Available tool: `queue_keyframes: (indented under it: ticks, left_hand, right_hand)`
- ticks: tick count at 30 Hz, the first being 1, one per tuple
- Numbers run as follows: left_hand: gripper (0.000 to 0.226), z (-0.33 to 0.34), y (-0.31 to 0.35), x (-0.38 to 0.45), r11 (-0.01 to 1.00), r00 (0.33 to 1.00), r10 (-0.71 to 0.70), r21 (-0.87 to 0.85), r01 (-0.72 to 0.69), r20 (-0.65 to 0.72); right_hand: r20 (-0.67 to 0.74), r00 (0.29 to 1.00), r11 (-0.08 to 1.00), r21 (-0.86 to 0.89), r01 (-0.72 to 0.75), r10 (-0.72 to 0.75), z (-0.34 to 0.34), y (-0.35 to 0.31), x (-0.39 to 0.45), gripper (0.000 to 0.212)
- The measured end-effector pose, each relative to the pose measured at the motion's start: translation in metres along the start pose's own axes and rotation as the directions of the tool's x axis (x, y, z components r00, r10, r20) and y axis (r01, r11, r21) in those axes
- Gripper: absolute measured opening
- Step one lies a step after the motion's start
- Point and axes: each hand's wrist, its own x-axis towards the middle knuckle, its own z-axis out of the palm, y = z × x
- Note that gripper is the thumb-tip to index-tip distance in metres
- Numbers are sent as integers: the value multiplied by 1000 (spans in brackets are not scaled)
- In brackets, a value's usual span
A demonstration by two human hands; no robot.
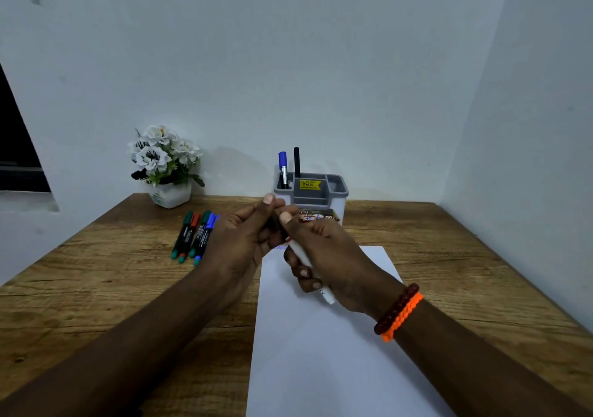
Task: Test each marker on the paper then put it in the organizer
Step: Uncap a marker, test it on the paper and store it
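Observation:
My right hand [324, 256] grips a white-barrelled marker [308, 266] above the white paper [337, 352], its rear end pointing toward me. My left hand [244, 237] pinches the marker's dark cap [276, 224] at the far end, right against the right thumb. Whether the cap is on or off is hidden by the fingers. A faint purple scribble [280, 247] shows at the paper's top edge. The grey and white organizer [333, 192] stands behind the hands, holding a blue marker [282, 168] and a black marker [296, 161] upright. Several loose markers [192, 235] lie left of my left hand.
A white pot of white flowers [167, 166] stands at the back left of the wooden table [96, 272]. Walls close the table in behind and on the right. My right wrist wears a dark red bead bracelet and an orange one [399, 312].

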Motion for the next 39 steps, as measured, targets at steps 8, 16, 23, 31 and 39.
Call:
queue_keyframes:
  ticks: [8,16,23,31,39]
  left_hand:
    - [21,-19,-10,3,715,984,177,690,-114,-21]
    - [29,-27,-25,3,67,880,78,878,-473,468]
    - [54,-23,-34,1,-108,905,-50,898,-426,423]
    - [56,-22,-32,2,-95,907,-75,903,-419,414]
    - [54,-21,-31,2,-81,906,-76,903,-423,417]
  right_hand:
    - [-321,946,999,-35,38,-47,-50,-6,14,7]
    - [-235,972,936,338,97,-16,-80,-16,18,41]
    - [-228,974,967,245,64,-7,-93,-1,20,8]
    - [-456,887,977,-212,-25,-76,-89,22,23,19]
    - [-498,849,937,-350,-8,-179,-89,29,27,28]
